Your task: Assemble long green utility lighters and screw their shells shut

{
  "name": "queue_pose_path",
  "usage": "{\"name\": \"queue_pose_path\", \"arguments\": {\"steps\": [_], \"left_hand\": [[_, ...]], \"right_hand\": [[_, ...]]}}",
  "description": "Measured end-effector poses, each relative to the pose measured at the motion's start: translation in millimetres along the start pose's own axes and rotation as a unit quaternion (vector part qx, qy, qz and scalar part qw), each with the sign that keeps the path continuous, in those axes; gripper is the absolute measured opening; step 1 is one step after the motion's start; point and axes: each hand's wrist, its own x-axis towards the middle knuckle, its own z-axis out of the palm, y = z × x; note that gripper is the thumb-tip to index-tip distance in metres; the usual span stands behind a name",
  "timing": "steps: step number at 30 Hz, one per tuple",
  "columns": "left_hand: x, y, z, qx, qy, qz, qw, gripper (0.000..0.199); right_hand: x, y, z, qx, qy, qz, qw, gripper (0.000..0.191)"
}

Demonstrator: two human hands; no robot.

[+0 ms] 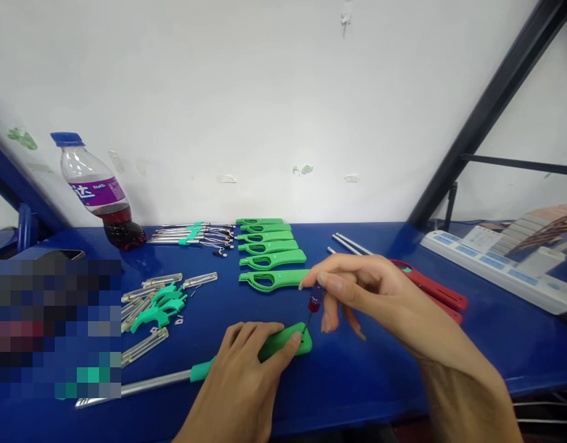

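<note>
A green long-necked lighter (278, 344) lies on the blue table, its metal tube pointing left. Wrapped over its handle, my left hand (246, 363) presses it down, thumb near the butt end. My right hand (361, 289) pinches a small screwdriver (315, 300) with a dark red and purple handle. The screwdriver's shaft slants down, its tip at the end of the green handle. Behind the hands, several green handle shells (272, 261) lie in a column. Beside my right wrist are red handle parts (431, 286), partly hidden by the hand.
Clear fuel tubes (145, 347) and teal triggers (161, 306) lie at left. Metal tubes with wires (191, 234) are bundled near the wall. A drink bottle (101, 197) stands back left. At right are a white power strip (495, 271) and bare metal rods (350, 243).
</note>
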Motion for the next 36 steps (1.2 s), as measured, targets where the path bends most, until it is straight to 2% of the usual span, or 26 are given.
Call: {"name": "queue_pose_path", "arguments": {"steps": [3, 6, 10, 14, 17, 20, 21, 24, 29, 31, 34, 36], "left_hand": [[-0.5, 0.0, 0.2, -0.003, 0.008, 0.006, 1.000, 0.055], [-1.4, -0.3, 0.9, -0.005, 0.021, 0.012, 1.000, 0.054], [-0.6, -1.3, 1.8, -0.005, 0.026, 0.010, 1.000, 0.054], [-0.1, -1.8, 2.8, -0.003, 0.019, 0.009, 1.000, 0.055], [-1.3, -1.9, 3.3, 0.001, 0.012, 0.013, 1.000, 0.054], [-1.9, -2.2, 3.6, 0.006, 0.017, 0.014, 1.000, 0.054], [-1.8, -2.2, 3.6, 0.006, 0.020, 0.014, 1.000, 0.054], [-1.2, -1.9, 3.4, 0.001, 0.025, 0.014, 1.000, 0.055], [0.2, -1.3, 3.6, 0.001, 0.034, 0.013, 0.999, 0.054], [0.6, -1.2, 3.9, 0.002, 0.037, 0.014, 0.999, 0.054], [0.4, -1.2, 3.8, 0.003, 0.044, 0.019, 0.999, 0.052], [-0.1, -1.3, 3.5, 0.001, 0.045, 0.020, 0.999, 0.052]], "right_hand": [[1.2, -3.0, 4.8, -0.018, 0.053, 0.023, 0.998, 0.028], [0.5, -5.5, 10.1, -0.034, 0.096, 0.019, 0.995, 0.035], [-1.8, -6.0, 12.7, -0.033, 0.080, -0.019, 0.996, 0.035], [-3.5, -8.1, 17.0, -0.012, 0.055, -0.004, 0.998, 0.033], [-1.9, -9.5, 24.6, -0.053, 0.091, -0.009, 0.994, 0.025], [2.0, -8.5, 31.1, -0.122, 0.139, -0.047, 0.982, 0.008], [2.9, -7.9, 31.9, -0.139, 0.146, -0.059, 0.978, 0.008], [1.7, -6.4, 28.5, -0.175, 0.150, -0.075, 0.970, 0.019], [-9.4, -6.5, 11.2, -0.196, 0.095, -0.070, 0.974, 0.029], [-10.4, -6.3, 7.2, -0.193, 0.089, -0.057, 0.975, 0.026], [-5.5, -4.8, 8.8, -0.192, 0.129, -0.044, 0.972, 0.014], [-0.1, -2.9, 13.3, -0.193, 0.163, -0.042, 0.967, 0.018]]}}
